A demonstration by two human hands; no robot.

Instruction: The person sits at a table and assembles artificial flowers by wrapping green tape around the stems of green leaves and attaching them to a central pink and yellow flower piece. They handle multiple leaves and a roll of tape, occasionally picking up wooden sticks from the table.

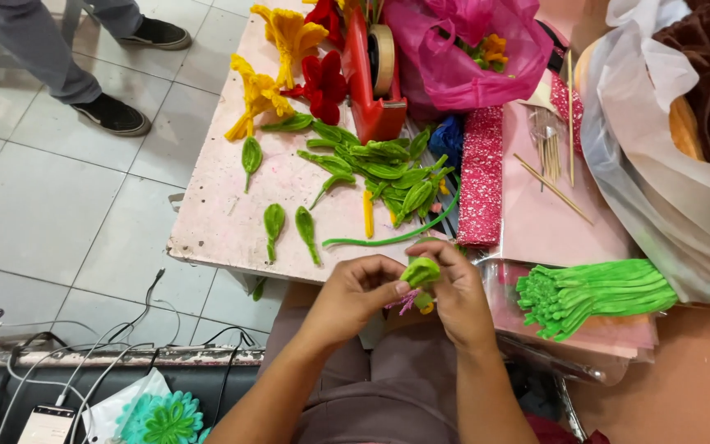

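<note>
My left hand (353, 292) and my right hand (455, 289) meet just below the near edge of a pale pink table (219, 226). Together they pinch a small light-green fuzzy leaf piece (420, 270), with short pink and yellow ends sticking out under it. On the table above lie several green fuzzy leaves (384, 168), a long green stem (392, 237), yellow flowers (266, 90) and red flowers (322, 82). A bundle of bright green fuzzy wires (589, 296) lies to the right of my right hand.
A red tape dispenser (375, 74), a pink plastic bag (466, 53), a glittery pink strip (481, 177), wooden skewers (554, 177) and a clear bag of brown wires (704, 74) crowd the table. Another person's legs and dark shoes (112, 115) stand far left. Phones and cables lie on the floor.
</note>
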